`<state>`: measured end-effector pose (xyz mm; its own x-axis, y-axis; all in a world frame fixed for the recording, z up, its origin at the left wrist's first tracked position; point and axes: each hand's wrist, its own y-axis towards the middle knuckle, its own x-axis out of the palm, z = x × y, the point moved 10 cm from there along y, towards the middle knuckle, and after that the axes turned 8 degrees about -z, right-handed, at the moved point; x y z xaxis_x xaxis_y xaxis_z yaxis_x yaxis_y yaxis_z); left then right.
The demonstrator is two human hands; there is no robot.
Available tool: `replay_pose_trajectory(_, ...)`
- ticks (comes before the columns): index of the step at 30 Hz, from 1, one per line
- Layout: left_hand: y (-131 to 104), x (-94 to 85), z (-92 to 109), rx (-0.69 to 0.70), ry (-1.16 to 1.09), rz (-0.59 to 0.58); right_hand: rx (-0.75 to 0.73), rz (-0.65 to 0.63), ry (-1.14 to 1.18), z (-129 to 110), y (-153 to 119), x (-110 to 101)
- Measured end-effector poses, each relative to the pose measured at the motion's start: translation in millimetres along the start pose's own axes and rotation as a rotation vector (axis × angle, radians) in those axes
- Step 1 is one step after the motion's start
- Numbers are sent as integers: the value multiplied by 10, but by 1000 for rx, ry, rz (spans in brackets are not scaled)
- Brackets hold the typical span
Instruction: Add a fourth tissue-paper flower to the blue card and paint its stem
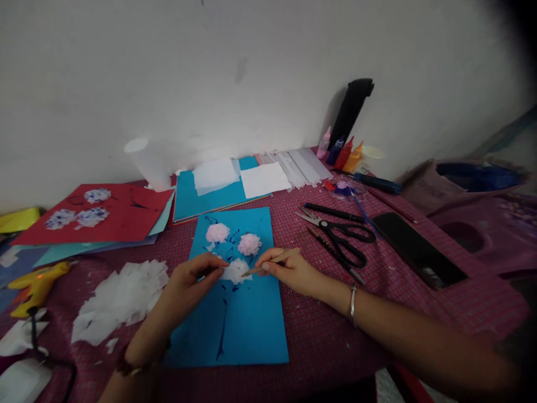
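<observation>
On the table lies a blue sheet point(251, 330) with dark painted stems and leaves. Two pale pink tissue flowers point(217, 233) sit on its upper part, with a white tissue flower point(237, 271) below them. Over this white flower, my right hand point(289, 270) grips a thin, light-brown pointed stick point(250, 272), its tip at the petals. My left hand point(197, 282) is pinched at the flower's left side, on what looks like a small white paper piece point(225, 267). A pile of white tissue pieces point(123, 299) rests left of the sheet.
Scissors point(335, 229), a black pen point(333, 211) and a phone point(419, 249) lie to the right. A yellow glue gun point(37, 285) and a red sheet with flowers point(121, 224) are left. Paint bottles point(344, 154) stand by the wall. White papers point(264, 179) lie behind.
</observation>
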<state>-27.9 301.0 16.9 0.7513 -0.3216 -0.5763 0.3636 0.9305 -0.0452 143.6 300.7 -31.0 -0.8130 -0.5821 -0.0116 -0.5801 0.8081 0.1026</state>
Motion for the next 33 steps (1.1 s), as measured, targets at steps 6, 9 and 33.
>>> replay_pose_trajectory(6,-98,117,-167,-28,-236,-160,9,-4,11,43,0,2)
replay_pose_trajectory(9,-143,321,-99,5,-253,-325,11,-2,16,31,-3,-1)
replay_pose_trajectory(33,-80,544,-147,14,319,-53,-19,-14,-71,-85,-143,69)
